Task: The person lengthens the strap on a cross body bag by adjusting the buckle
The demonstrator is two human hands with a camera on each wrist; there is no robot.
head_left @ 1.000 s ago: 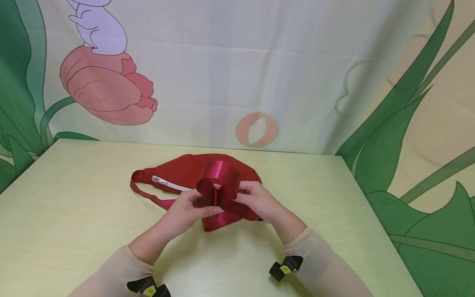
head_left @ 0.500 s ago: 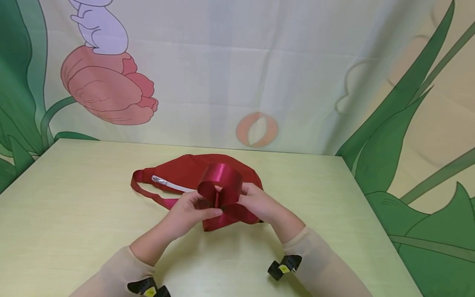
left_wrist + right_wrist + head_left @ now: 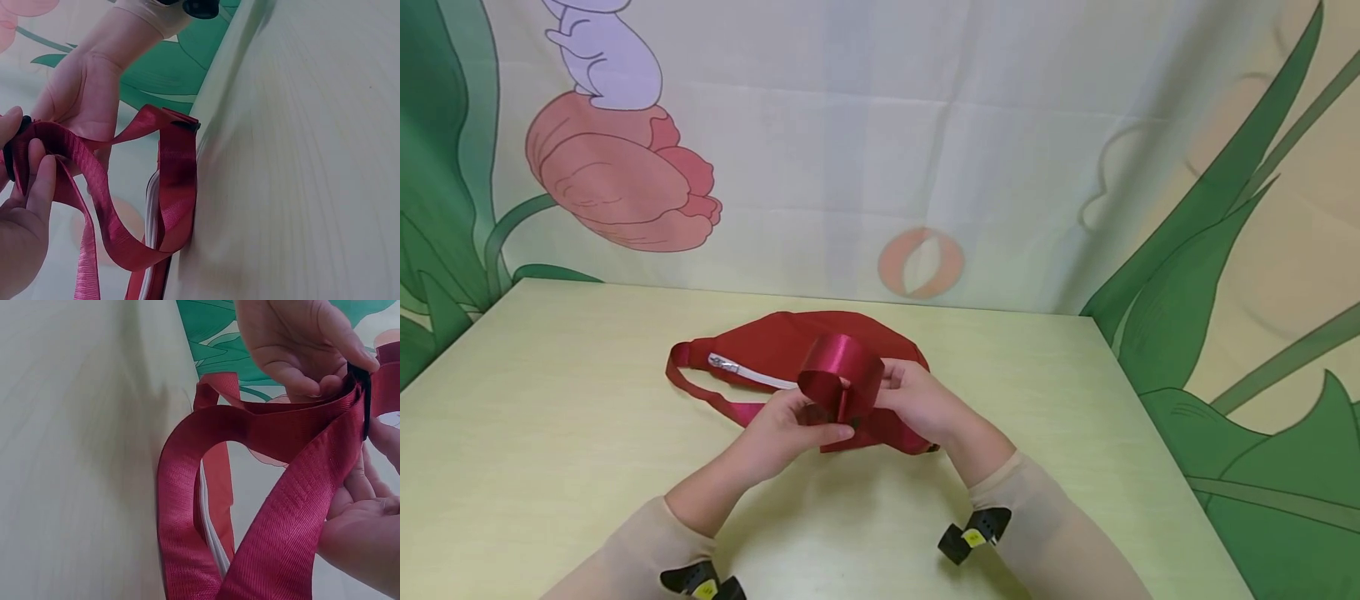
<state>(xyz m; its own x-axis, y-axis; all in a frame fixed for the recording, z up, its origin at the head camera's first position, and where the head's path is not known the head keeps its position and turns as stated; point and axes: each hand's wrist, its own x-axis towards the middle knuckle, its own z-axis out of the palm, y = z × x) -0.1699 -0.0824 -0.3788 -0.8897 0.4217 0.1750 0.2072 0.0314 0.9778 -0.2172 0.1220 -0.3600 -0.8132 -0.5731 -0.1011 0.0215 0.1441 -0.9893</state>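
A red waist bag (image 3: 775,337) with a white zipper lies on the table, its crimson webbing strap (image 3: 842,358) looped up above it. My left hand (image 3: 786,425) pinches a black slide buckle (image 3: 359,381) with strap layers running through it, thumb on the near side. On the other side, my right hand (image 3: 917,400) holds the strap, its fingers curled behind the raised loop. In the right wrist view, the right fingers (image 3: 359,481) lie just below the buckle and are partly hidden by webbing. Another strap loop (image 3: 178,187) hangs beside the bag in the left wrist view.
The pale wooden table (image 3: 550,417) extends to both sides of the bag. Behind it hangs a printed cloth backdrop (image 3: 790,167) with flowers and leaves. Black wrist cameras (image 3: 973,536) sit on both sleeves.
The raised strap loop has tipped and lowered slightly, and the lower strap fold has drawn in beneath the hands. Both hands keep nearly the same place; the bag stays put.
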